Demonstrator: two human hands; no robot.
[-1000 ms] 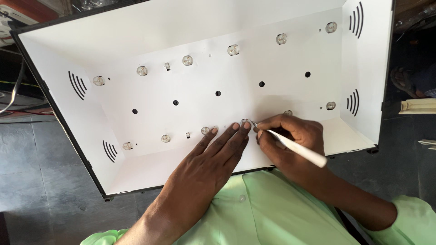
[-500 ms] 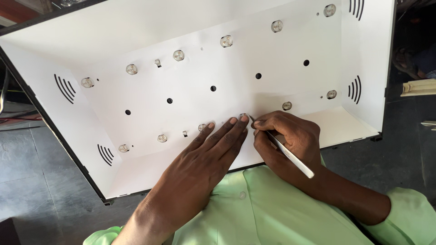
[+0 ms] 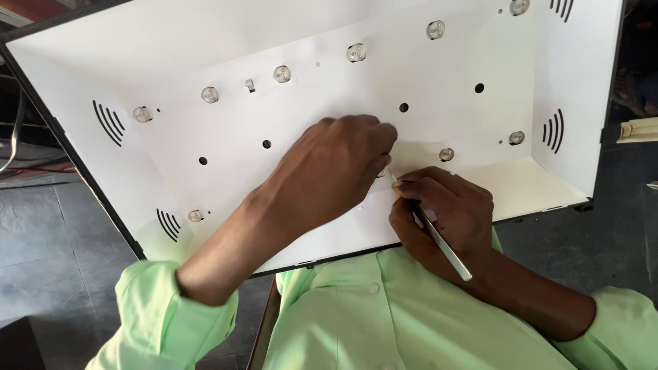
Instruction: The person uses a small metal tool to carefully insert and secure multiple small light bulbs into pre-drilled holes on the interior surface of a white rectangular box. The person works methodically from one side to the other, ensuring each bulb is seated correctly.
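Right hand (image 3: pixel 442 212) pinches a slim metal tool (image 3: pixel 432 229), tip aimed upper left; left hand (image 3: pixel 336 171) curled just beside it, seemingly pressing the white panel (image 3: pixel 205 41)

Grey stone floor (image 3: pixel 55 240); light-green shirt (image 3: pixel 356 315).

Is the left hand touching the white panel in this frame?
Touching. The head view shows the left hand pressed down on the white panel, with no gap, beside the right hand holding a thin tool.

white sheet-metal tray panel (image 3: pixel 205 41) on lap | left hand (image 3: pixel 329 171) on panel middle | right hand (image 3: pixel 445 216) just right, holding thin silver metal tweezers (image 3: pixel 439 240) | round lens (image 3: pixel 446 154) behind right hand
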